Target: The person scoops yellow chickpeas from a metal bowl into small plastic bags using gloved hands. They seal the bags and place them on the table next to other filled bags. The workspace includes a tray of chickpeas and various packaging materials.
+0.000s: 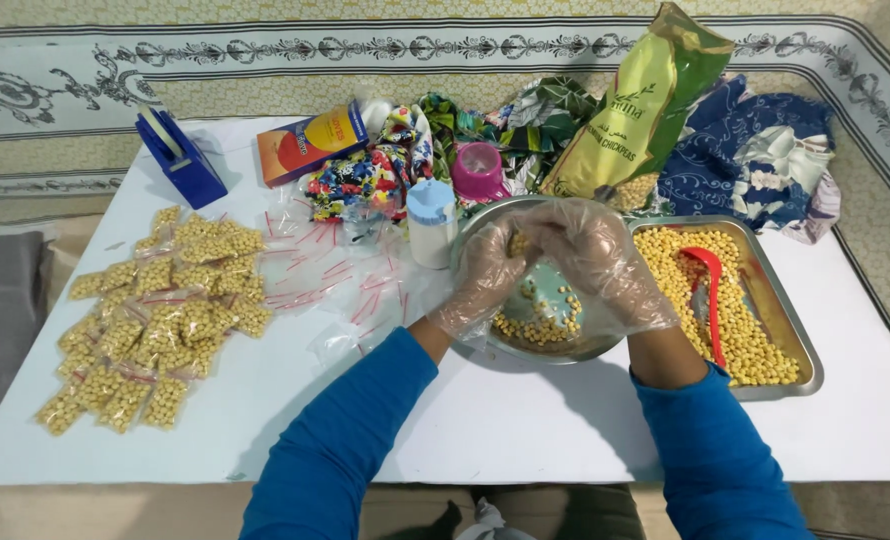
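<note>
Both hands wear clear plastic gloves and meet over a round metal bowl (565, 352) with a teal bottom and some yellow chickpeas in it. My left hand (485, 275) pinches a small clear bag of chickpeas (517, 243) at the bowl's far side. My right hand (597, 260) is closed against the same small bag from the right. The bag is mostly hidden by the fingers. A metal tray (787, 330) full of chickpeas, with a red spoon (710, 290) lying in it, sits just right of the bowl.
Several filled small bags (155, 320) lie on the white table at the left, with empty red-striped bags (345, 270) beside them. A blue tape dispenser (178, 157), orange box (310, 142), white bottle (431, 222), pink cup (479, 170) and green chickpea bag (635, 105) stand behind.
</note>
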